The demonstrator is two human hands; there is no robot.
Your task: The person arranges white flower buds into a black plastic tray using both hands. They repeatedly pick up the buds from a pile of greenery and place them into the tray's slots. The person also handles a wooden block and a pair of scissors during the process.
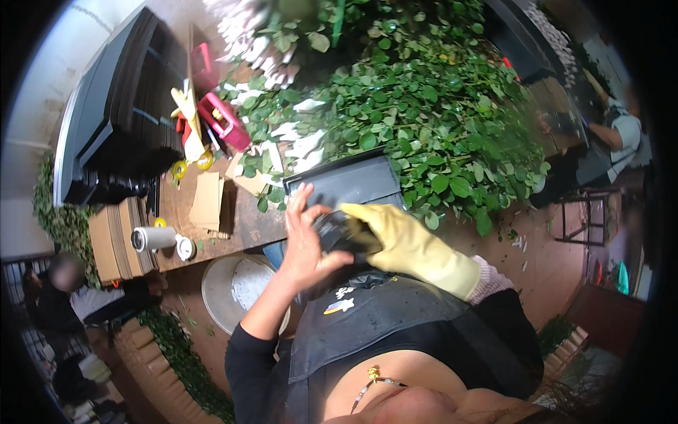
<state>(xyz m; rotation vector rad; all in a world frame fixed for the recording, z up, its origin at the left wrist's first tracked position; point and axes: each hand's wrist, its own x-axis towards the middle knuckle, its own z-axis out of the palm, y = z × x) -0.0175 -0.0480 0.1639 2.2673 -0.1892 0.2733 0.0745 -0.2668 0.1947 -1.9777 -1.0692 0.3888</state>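
Over the apron front, a black object is held between my two hands; motion blur hides what it is. My bare left hand has its fingers along the object's left side, thumb below. A yellow rubber glove covers my right hand, which curls around the right side. Just beyond the hands lies a shallow dark grey tray or box on the wooden table. A large heap of leafy green stems reaches the box's right side. White-wrapped flower heads lie at the box's far left.
Cardboard pieces, a pink plastic holder, tape rolls and a white tumbler stand left. Behind them are stacked black boxes. A white bucket sits below the table edge. Other people are at both sides.
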